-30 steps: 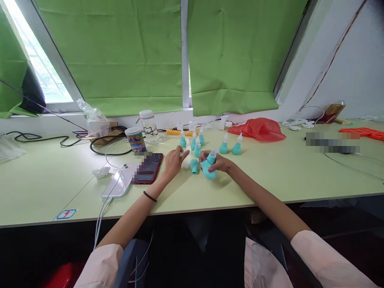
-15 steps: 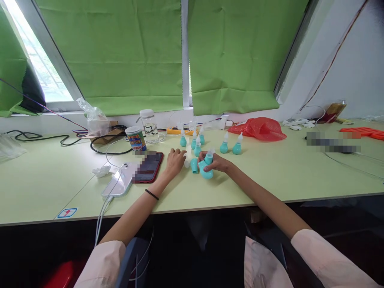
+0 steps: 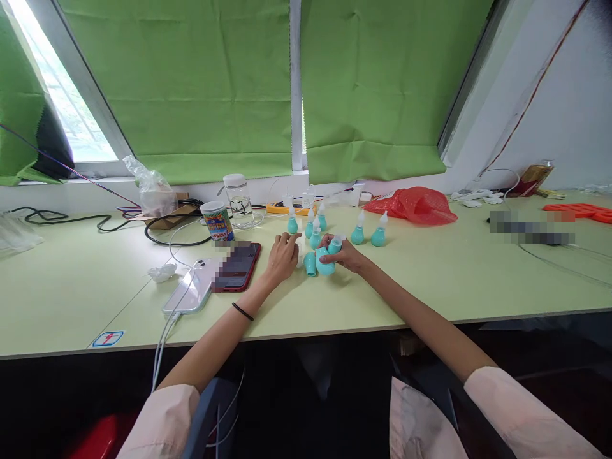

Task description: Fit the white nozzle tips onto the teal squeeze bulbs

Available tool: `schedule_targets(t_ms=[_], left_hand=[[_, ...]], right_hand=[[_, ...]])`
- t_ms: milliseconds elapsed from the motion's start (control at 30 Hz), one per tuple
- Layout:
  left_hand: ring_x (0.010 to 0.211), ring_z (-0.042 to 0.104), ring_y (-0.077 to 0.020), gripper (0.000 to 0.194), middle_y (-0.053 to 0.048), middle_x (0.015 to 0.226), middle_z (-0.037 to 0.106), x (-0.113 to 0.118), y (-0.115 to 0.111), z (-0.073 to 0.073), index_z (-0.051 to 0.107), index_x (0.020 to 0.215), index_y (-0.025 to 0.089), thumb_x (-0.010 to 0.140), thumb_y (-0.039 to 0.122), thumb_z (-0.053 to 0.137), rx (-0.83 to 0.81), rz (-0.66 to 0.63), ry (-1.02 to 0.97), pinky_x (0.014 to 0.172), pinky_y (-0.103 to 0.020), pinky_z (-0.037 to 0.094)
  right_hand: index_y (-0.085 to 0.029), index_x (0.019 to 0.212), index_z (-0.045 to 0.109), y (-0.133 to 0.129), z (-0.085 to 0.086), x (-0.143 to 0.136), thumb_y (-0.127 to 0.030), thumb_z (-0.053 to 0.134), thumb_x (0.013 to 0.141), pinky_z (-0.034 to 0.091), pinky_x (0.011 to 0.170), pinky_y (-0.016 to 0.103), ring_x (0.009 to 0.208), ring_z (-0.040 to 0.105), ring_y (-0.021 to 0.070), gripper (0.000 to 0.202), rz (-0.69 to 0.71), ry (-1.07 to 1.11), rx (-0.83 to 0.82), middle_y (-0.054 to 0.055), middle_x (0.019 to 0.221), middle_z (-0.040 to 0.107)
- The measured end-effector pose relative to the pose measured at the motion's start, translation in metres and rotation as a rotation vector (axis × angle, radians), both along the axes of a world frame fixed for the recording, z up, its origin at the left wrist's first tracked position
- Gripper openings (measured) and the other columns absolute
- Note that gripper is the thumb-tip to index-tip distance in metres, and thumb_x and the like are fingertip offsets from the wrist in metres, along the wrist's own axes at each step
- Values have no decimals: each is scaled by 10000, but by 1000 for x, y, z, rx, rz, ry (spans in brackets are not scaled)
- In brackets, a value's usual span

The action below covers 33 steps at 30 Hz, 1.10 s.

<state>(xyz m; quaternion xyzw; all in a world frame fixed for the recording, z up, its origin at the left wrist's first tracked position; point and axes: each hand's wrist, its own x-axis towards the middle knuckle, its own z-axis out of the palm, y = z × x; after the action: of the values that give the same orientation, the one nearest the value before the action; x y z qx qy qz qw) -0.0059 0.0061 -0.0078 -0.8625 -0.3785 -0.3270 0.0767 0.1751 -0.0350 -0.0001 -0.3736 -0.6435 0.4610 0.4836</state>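
My right hand is closed round turquoise rubber bulbs; at least two show, one lower and one near the fingertips with something pale at its mouth. Beside them a loose turquoise bulb lies on its side on the table. To its left, my left hand rests low with curled fingers against a small translucent white piece; whether it grips that piece is hidden. Behind the hands stand several bulbs with white pointed nozzles, and two more nozzle bulbs stand to the right.
Left of my left hand lie a dark phone with a red case and a white phone with cables. A patterned tub and a clear bottle stand behind. A red plastic bag lies at the back right.
My left hand has shifted slightly right, its index finger now more stretched out. The bulbs in my right hand have tilted and risen a little.
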Motion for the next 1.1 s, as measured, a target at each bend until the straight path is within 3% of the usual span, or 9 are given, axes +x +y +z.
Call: schedule_targets(t_ms=[167, 333, 500, 867, 1100], left_hand=[[857, 406, -190, 240, -68, 863, 497, 0, -17, 11, 494, 943, 159, 755, 279, 404, 34, -226, -36, 776, -316, 355], [892, 395, -227, 300, -82, 884, 498, 5, -23, 9, 513, 854, 170, 634, 373, 533, 18, -281, 92, 780, -352, 340], [991, 365, -255, 424, -79, 1042, 482, 6, -21, 3, 488, 957, 194, 585, 376, 583, -21, -302, 167, 808, -384, 307], [993, 442, -193, 364, -50, 993, 544, 8, -17, -2, 397, 1073, 205, 760, 389, 419, -145, -254, 159, 840, -373, 292], [979, 427, -196, 332, -64, 985, 532, 8, -12, -5, 409, 993, 174, 812, 431, 305, -172, -178, 108, 795, -349, 342]], right_hand=[[-196, 656, 409, 1, -3, -2, -343, 689, 497, 370, 562, 258, 622, 442, 124, 354, -384, -238, 378, -21, 657, 457], [-198, 684, 427, -2, -7, -5, -355, 606, 584, 335, 579, 264, 603, 450, 143, 258, -639, -608, 570, 5, 664, 495], [-196, 676, 431, 2, -13, -4, -356, 576, 604, 306, 540, 255, 584, 462, 154, 228, -706, -712, 520, 13, 647, 514], [-204, 694, 434, 6, -21, -1, -430, 557, 634, 284, 543, 246, 632, 455, 163, 264, -753, -718, 444, 15, 693, 523], [-201, 635, 433, 7, -21, -2, -393, 550, 615, 276, 508, 238, 611, 473, 159, 226, -811, -741, 420, 10, 659, 541]])
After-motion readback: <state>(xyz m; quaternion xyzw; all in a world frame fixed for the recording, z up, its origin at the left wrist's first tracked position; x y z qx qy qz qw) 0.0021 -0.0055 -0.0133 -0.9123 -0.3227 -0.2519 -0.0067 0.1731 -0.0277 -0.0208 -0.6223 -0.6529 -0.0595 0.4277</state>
